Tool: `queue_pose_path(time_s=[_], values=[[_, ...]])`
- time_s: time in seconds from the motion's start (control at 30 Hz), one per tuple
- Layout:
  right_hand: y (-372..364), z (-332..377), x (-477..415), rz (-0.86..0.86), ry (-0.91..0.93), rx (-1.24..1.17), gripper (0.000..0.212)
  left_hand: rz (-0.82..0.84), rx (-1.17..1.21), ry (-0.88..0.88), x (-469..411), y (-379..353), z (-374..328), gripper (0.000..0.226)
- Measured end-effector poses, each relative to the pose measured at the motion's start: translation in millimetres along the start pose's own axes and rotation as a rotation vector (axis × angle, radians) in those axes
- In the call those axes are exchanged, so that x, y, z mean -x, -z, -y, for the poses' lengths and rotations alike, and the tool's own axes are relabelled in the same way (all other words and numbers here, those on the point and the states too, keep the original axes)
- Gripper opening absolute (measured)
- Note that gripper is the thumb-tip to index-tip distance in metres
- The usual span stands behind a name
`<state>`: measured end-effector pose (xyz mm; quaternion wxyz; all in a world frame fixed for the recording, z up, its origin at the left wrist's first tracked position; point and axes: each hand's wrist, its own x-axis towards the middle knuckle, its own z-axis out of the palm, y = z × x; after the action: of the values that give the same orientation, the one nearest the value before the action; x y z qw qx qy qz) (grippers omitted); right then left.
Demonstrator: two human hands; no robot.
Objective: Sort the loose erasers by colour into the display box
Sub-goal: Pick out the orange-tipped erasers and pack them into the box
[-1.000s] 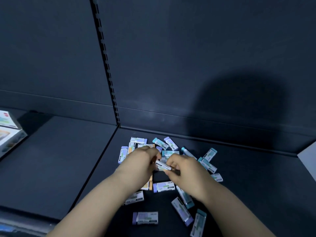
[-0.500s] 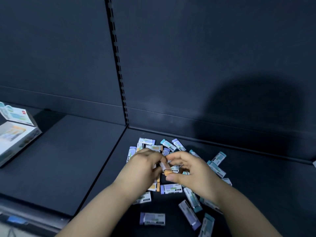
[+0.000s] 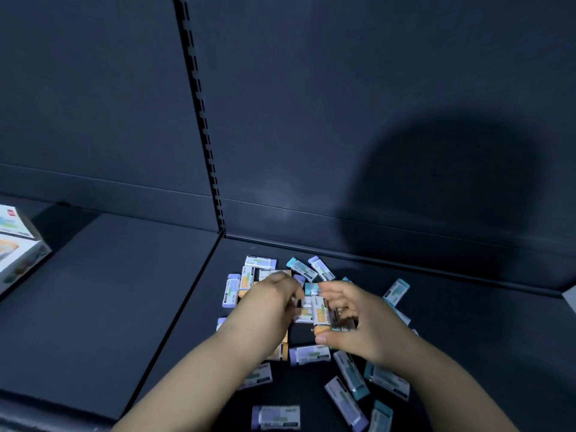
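One orange eraser (image 3: 321,318) is pinched in the right hand (image 3: 361,322), thumb below and fingers above. Its long axis points away from the person, with the orange end nearest the thumb. The display box (image 3: 21,244) sits well off to the left at the edge of view, beyond the left arm, so the left hand (image 3: 274,302) is the nearer one (a handover looks sensible). That hand hovers knuckles-up over the loose erasers (image 3: 308,353) on the shelf (image 3: 467,322), fingers curled down; whether it grips anything I cannot tell.
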<state>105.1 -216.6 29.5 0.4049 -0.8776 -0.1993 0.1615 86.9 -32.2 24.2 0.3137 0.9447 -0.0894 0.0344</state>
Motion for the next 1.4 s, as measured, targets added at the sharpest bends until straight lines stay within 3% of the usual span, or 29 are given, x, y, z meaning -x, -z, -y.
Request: queue_pose_path(time_s=[0.13, 0.4, 0.57, 0.8, 1.1, 1.3, 1.4], values=[[2, -7, -1, -0.041, 0.004, 0.221, 0.076, 0.255, -0.288, 0.031, -11, -8, 1, 0.018], [2, -19, 6, 0.003, -0.003, 0.428, 0.069, 0.327, -0.639, -0.123, -21, -23, -3, 0.028], [6, -16, 5, 0.019, 0.021, 0.517, 0.069, 0.358, -0.651, -0.102, -23, -21, -5, 0.025], [8, -14, 2, 0.047, 0.027, 0.558, 0.073, 0.453, -0.466, -0.024, -26, -17, 3, 0.023], [5, -17, 10, -0.011, 0.036, 0.507, 0.072, 0.281, -0.125, -0.005, -14, -10, -9, 0.043], [5, -20, 23, -0.056, 0.025, 0.450, 0.076, 0.214, -0.013, -0.161, -3, -19, -10, 0.027], [5, -20, 35, -0.050, 0.022, 0.415, 0.073, 0.321, -0.018, -0.275, 4, -26, -6, 0.031]])
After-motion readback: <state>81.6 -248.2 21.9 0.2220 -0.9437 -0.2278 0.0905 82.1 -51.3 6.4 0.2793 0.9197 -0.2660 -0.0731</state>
